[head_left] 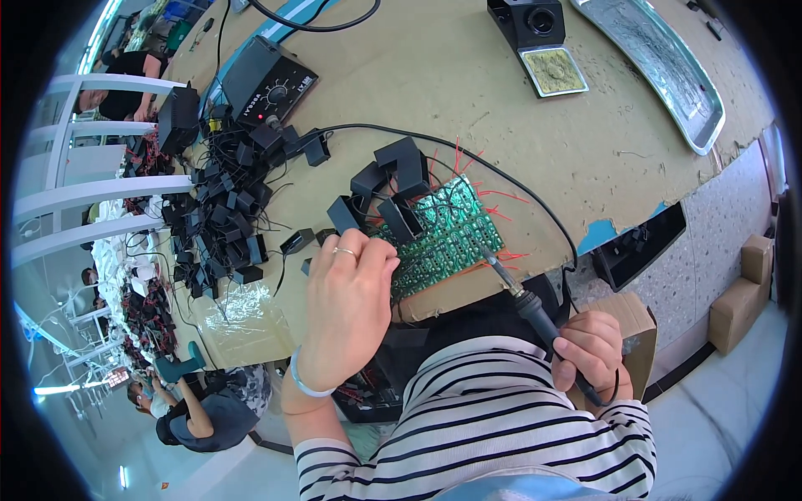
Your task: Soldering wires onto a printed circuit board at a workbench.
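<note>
A soldering iron [535, 311] is in my right hand [589, 349], its fingers wrapped round the black handle. The iron's metal tip points up and left, touching or just above the right part of a green circuit board panel [455, 242]. Thin red wires stick out round the panel's edges. My left hand [349, 288] is at the panel's left edge, fingers pinched together; whatever they hold is hidden. Just beyond those fingertips, several open black plastic housings [403, 167] with black wires stand on and beside the panel.
Left of the panel lies a heap of black housings [225, 209] with tangled wires. Behind it sits a black soldering station [271, 83]; a black cord arcs across the cardboard-covered table. Farther back are an iron stand [539, 23], its yellowish sponge [551, 70] and a metal tray [706, 108].
</note>
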`<action>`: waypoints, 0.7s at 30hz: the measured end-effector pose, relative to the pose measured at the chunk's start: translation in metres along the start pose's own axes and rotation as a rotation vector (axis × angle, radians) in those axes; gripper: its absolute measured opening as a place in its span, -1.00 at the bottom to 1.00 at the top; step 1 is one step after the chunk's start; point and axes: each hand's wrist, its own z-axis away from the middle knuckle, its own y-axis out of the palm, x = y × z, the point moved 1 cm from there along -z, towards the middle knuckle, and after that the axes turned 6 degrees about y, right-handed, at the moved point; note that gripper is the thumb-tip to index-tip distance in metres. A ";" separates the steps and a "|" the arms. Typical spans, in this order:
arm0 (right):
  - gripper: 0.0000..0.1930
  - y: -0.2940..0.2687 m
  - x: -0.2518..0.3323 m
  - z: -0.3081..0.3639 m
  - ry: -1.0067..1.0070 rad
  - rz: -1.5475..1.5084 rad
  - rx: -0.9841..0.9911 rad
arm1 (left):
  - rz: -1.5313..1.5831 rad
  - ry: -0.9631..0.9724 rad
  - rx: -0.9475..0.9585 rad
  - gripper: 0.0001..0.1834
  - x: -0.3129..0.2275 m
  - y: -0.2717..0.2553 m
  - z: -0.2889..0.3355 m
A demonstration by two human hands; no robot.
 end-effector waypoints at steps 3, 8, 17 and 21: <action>-0.79 -0.002 0.002 0.001 0.013 -0.025 0.012 | 0.165 0.044 -0.108 -0.89 -0.006 0.003 0.002; -0.79 -0.004 0.002 0.005 0.006 -0.053 0.064 | 0.108 0.221 -0.039 -0.83 -0.016 0.035 0.005; -0.82 -0.003 0.004 0.004 0.041 -0.037 0.116 | 0.102 0.182 -0.074 -0.82 -0.011 0.042 0.004; -0.83 -0.002 0.004 0.001 0.053 -0.041 0.161 | 0.096 0.208 -0.101 -0.82 -0.011 0.044 0.003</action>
